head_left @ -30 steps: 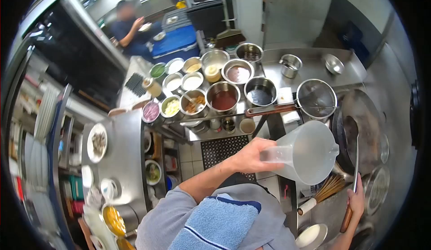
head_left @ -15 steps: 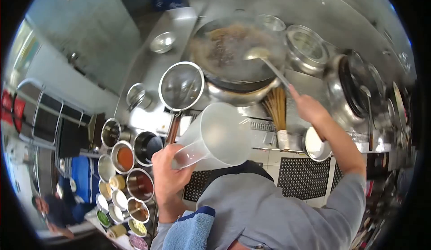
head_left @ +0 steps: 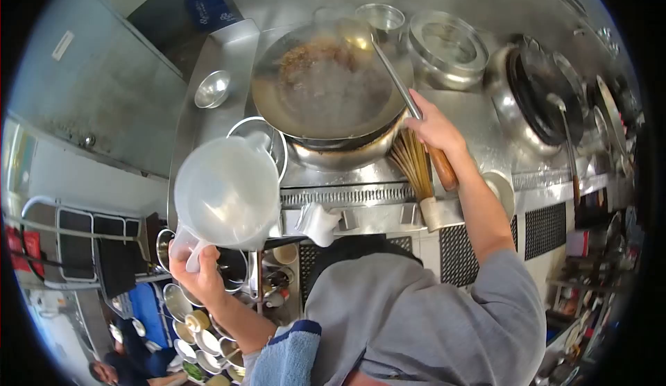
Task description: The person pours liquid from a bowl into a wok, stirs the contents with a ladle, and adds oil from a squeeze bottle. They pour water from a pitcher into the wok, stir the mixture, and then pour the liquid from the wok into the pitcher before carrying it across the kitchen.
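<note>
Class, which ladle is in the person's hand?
The ladle reaching over the steaming wok: the right hand grips it, while no hand touches the other ladle, farther right.

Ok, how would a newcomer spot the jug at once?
Start at the big wok, top centre. Lower left of it in the picture, the left hand grips the jug. It is translucent plastic; the nearby strainer and bowl are metal.

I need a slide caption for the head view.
Left hand grips a translucent jug; right hand holds a ladle over a steaming wok.
</note>
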Motion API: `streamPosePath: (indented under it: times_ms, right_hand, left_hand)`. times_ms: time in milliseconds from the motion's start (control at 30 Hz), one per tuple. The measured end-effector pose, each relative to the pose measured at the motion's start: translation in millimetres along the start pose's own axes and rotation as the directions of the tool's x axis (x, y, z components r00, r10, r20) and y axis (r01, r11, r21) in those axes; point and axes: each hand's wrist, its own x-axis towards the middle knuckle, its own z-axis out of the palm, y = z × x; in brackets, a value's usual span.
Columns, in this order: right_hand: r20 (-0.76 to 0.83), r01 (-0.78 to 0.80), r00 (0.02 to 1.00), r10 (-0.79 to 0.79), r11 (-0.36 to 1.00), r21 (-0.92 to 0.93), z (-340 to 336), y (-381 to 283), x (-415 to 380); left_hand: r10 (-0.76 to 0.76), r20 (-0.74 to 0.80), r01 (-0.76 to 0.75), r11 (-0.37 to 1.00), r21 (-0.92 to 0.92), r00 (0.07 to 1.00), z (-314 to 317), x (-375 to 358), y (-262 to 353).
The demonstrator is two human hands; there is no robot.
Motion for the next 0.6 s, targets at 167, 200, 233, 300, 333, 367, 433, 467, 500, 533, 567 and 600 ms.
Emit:
streamPosePath:
  times_ms: [167, 200, 233, 300, 333, 367, 433, 467, 500, 533, 567, 600]
  right_hand:
    - [0.04, -0.094, 0.995, 0.09, 0.987, 0.132, 44.9, 15.6, -11.5]
    - [0.076, -0.157, 0.987, 0.139, 0.926, 0.343, 58.6, 4.8, -23.0]
    - [0.104, -0.172, 0.985, 0.137, 0.829, 0.533, 63.9, -7.8, -35.2]
    - [0.187, -0.216, 0.976, 0.108, 0.524, 0.824, 80.6, -31.7, -47.1]
    - [0.297, -0.3, 0.953, 0.06, 0.308, 0.903, 84.7, -25.3, -44.4]
    - [0.385, -0.383, 0.923, -0.008, 0.079, 0.92, 84.9, -17.0, -41.8]
    - [0.396, -0.396, 0.918, -0.011, -0.032, 0.918, 86.5, -37.0, -54.0]
    - [0.381, -0.381, 0.924, -0.008, -0.023, 0.924, 83.3, -45.1, -60.9]
    - [0.354, -0.354, 0.935, 0.006, -0.016, 0.935, 79.7, -48.0, -69.2]
    - [0.375, -0.374, 0.926, -0.032, 0.028, 0.927, 73.0, -50.4, -70.1]
    - [0.333, -0.329, 0.943, -0.012, 0.128, 0.936, 62.2, -54.8, -74.8]
    - [0.244, -0.246, 0.969, 0.045, 0.302, 0.921, 59.2, -66.0, -81.5]
  left_hand:
    - [0.313, 0.075, -0.31, 0.95, -0.045, 0.947, 8.8, 47.5, -32.0]
    - [0.412, 0.093, -0.416, 0.909, 0.027, 0.907, 18.6, 59.1, -28.1]
    - [0.503, 0.114, -0.514, 0.851, 0.105, 0.857, 27.9, 67.0, -25.8]
    - [0.445, 0.059, -0.447, 0.872, 0.198, 0.894, 26.3, 67.2, -49.5]
    - [0.557, 0.037, -0.554, 0.814, 0.175, 0.83, 31.7, 73.3, -60.3]
    - [0.643, 0.071, -0.647, 0.754, 0.114, 0.762, 41.3, 79.9, -52.3]
    - [0.641, 0.213, -0.67, 0.734, 0.112, 0.737, 42.0, 90.9, -45.8]
    - [0.635, 0.205, -0.662, 0.742, 0.107, 0.745, 41.3, 93.9, -48.8]
    - [0.628, 0.204, -0.653, 0.753, 0.085, 0.751, 40.7, 95.2, -53.8]
    - [0.651, 0.091, -0.657, 0.74, 0.143, 0.754, 42.7, 92.9, -62.0]
    - [0.562, 0.141, -0.579, 0.8, 0.158, 0.815, 30.8, 91.3, -78.2]
    - [0.417, 0.237, -0.477, 0.81, 0.342, 0.877, 32.4, 86.6, -59.5]
